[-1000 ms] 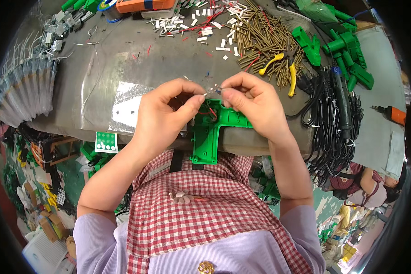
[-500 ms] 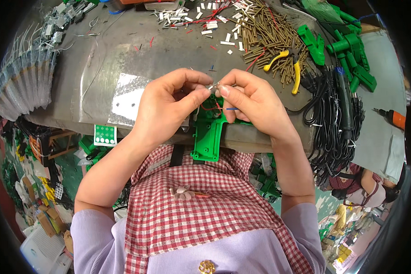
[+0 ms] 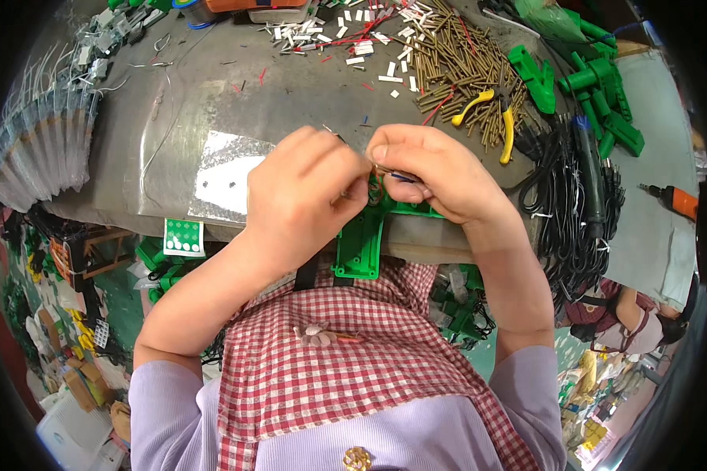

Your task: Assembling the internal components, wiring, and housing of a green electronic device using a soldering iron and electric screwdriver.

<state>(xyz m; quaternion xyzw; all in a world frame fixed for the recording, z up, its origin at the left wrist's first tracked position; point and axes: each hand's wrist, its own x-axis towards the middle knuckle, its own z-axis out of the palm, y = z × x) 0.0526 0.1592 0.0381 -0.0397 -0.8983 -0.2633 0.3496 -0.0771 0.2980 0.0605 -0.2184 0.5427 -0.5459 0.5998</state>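
Note:
My left hand (image 3: pixel 306 192) is closed with its back turned up, and its fingertips are mostly hidden. Past its knuckles pokes a thin metallic end, too small to name. Close beside it, my right hand (image 3: pixel 448 173) pinches thin wires between thumb and fingers; a dark blue wire (image 3: pixel 403 177) shows under the thumb. Below both hands lies a green plastic housing half (image 3: pixel 359 247), its open side up, reaching over the table's front edge. My hands cover its upper part.
Yellow-handled pliers (image 3: pixel 507 129) rest against a pile of brass-coloured rods (image 3: pixel 456 59). White small blocks (image 3: pixel 361 49) lie at the back. Bundled black cables (image 3: pixel 573 212) and green plastic parts (image 3: pixel 601 90) are at right. Clear bags (image 3: pixel 43 153) stand left, a green sticker sheet (image 3: pixel 184 237) nearer.
My left hand has rolled over, so its back now faces up and its fingers are hidden. My right hand's fingers have curled in, with the blue wire now close under the thumb.

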